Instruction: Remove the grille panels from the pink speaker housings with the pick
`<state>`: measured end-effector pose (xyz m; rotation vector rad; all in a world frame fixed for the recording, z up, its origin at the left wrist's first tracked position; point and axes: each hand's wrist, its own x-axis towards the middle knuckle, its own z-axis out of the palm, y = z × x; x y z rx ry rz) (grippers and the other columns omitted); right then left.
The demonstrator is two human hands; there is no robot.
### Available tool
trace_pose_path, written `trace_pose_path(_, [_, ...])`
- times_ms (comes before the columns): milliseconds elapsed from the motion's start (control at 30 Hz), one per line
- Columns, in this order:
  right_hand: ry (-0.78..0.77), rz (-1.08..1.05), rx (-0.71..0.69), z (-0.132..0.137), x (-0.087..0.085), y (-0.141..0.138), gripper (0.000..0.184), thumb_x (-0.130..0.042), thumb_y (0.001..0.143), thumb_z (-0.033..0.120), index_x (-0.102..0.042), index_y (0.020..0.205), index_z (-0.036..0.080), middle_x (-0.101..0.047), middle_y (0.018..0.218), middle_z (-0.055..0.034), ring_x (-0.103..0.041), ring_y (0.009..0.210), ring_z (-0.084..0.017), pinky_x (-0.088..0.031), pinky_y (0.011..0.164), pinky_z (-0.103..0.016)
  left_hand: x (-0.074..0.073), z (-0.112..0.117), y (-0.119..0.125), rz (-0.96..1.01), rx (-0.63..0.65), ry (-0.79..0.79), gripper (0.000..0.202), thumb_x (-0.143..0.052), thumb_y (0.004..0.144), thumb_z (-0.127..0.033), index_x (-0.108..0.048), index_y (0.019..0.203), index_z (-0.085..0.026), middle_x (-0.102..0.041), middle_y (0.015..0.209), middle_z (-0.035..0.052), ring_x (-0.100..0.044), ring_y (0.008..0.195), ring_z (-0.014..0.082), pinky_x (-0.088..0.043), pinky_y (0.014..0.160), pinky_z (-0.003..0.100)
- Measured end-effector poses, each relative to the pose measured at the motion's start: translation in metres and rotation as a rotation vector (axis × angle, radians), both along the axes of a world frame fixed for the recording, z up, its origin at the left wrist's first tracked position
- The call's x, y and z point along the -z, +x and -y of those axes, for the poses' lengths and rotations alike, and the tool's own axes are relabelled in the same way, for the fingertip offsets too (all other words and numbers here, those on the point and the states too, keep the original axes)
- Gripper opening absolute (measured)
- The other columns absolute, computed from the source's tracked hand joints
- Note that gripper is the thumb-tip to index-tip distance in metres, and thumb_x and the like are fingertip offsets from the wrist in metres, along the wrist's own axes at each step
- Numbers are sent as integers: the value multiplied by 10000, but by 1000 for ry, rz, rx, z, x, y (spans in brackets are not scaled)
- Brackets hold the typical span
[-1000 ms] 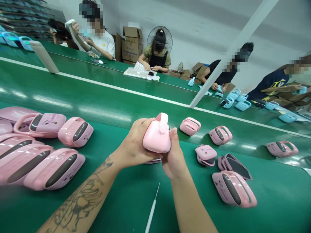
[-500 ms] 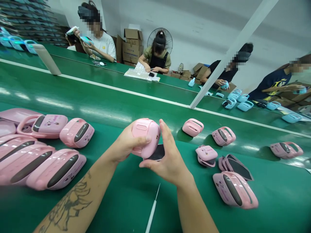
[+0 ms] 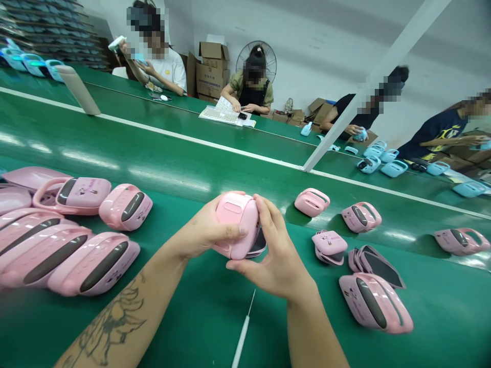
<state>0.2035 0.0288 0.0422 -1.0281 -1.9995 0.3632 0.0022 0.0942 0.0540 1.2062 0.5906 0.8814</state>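
Both my hands grip a glossy pink handheld device [image 3: 236, 225] above the green belt. My left hand [image 3: 203, 230] wraps its left side, thumb across the front. My right hand [image 3: 274, 260] cups its right side and lower edge, and a dark glossy panel [image 3: 259, 242] shows there. Just below my hands lies a thin white-handled pick [image 3: 242, 332]. Similar pink units lie on both sides, the nearest being one to the right [image 3: 312, 202] and one to the left [image 3: 126, 207]. My hands hide much of the held device.
The green belt [image 3: 215, 322] holds many pink units, a small stack [image 3: 329, 246] and dark-faced covers [image 3: 376, 268]. Beyond a white rail [image 3: 215, 139] is another green bench, with co-workers handling pale blue units. Cardboard boxes [image 3: 210, 71] and a standing fan [image 3: 256, 61] stand behind them.
The pink device has turned in my hands, with its handle no longer upright and a dark panel now showing at its right edge. My right hand has shifted to cup that side.
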Motion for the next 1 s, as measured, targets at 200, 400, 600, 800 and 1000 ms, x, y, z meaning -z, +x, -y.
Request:
trace_pose_path(200, [-12, 46, 39, 7, -5, 1, 1252, -922, 860, 429, -83, 1787, 377, -364, 1737, -159, -409, 1620, -416, -445, 1305, -648, 2, 2, -2, -47, -53, 3, 823, -1014, 681, -452, -667, 1388, -215, -759, 1308, 159, -764, 1123, 336, -660, 837, 370])
trace_pose_path(400, [-26, 81, 69, 12, -8, 4, 1216, -892, 875, 406, -87, 1786, 379, -368, 1728, -155, -405, 1615, -430, -445, 1297, -665, 0, 4, 0, -48, -56, -20, 846, -1029, 656, -431, -642, 1377, -217, -779, 1255, 152, -787, 1067, 343, -673, 799, 389])
trace_pose_path(600, [-31, 91, 85, 17, -12, -2, 1221, -889, 869, 352, -87, 1788, 345, -372, 1725, -159, -412, 1608, -415, -466, 1294, -620, -1, 7, 1, -39, -61, -53, 814, -1011, 681, -389, -630, 1382, -221, -771, 1252, 144, -785, 1068, 338, -678, 798, 392])
trace_pose_path(800, [-76, 101, 78, 21, -17, -2, 1144, -849, 906, 316, -109, 1779, 308, -367, 1717, -166, -394, 1621, -389, -435, 1319, -630, -7, 9, 6, 21, 30, -29, 724, -1007, 692, -396, -658, 1293, -194, -775, 1109, 98, -770, 939, 266, -635, 727, 319])
trace_pose_path(1000, [-110, 109, 92, 24, -21, 2, 1110, -851, 898, 288, -160, 1766, 306, -375, 1705, -156, -387, 1620, -369, -419, 1333, -627, -6, 10, 6, -119, -65, -52, 925, -1039, 619, -410, -589, 1400, -202, -730, 1282, 121, -722, 1074, 280, -607, 839, 350])
